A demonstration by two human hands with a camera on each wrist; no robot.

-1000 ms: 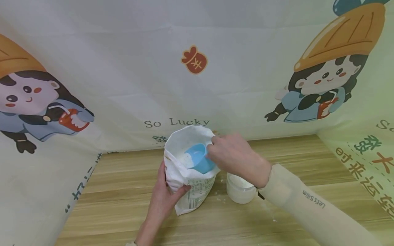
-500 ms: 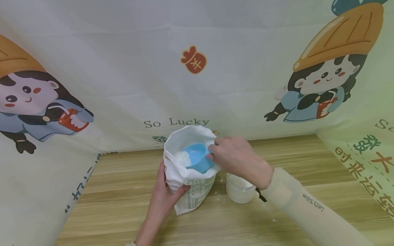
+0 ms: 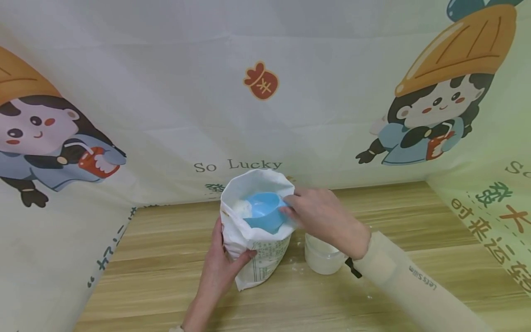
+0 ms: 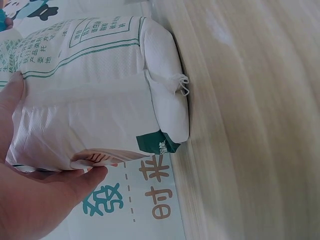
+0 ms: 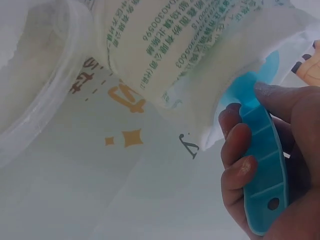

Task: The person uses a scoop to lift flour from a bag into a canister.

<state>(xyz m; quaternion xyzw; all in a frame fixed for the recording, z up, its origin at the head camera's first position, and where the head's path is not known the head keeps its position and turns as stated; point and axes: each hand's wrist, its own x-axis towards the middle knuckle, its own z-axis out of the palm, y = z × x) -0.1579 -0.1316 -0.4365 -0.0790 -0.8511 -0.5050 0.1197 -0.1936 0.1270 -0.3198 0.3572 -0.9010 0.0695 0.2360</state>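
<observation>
A white woven bag (image 3: 265,258) with green print stands on the table, its mouth open and white powder (image 3: 242,208) inside. My left hand (image 3: 221,263) grips the bag's left side, thumb on the front; in the left wrist view the fingers (image 4: 90,182) reach under its far side. My right hand (image 3: 325,216) holds a blue scoop (image 3: 265,212) by its ribbed handle (image 5: 265,160), fingers curled round it. The scoop's bowl is inside the bag mouth, next to the powder. Right of the bag, partly under my right wrist, stands a clear round jar (image 3: 323,260) with white contents.
Traces of white powder dot the wooden table (image 3: 166,276) around the jar. A printed cloth backdrop (image 3: 186,92) rises behind and at both sides. A dark strap end (image 3: 353,267) hangs at the right wrist, close to the jar.
The scoop has shifted slightly left and levelled inside the bag, its bowl showing more openly. My right hand has moved a little down and right. The left hand and bag stay put.
</observation>
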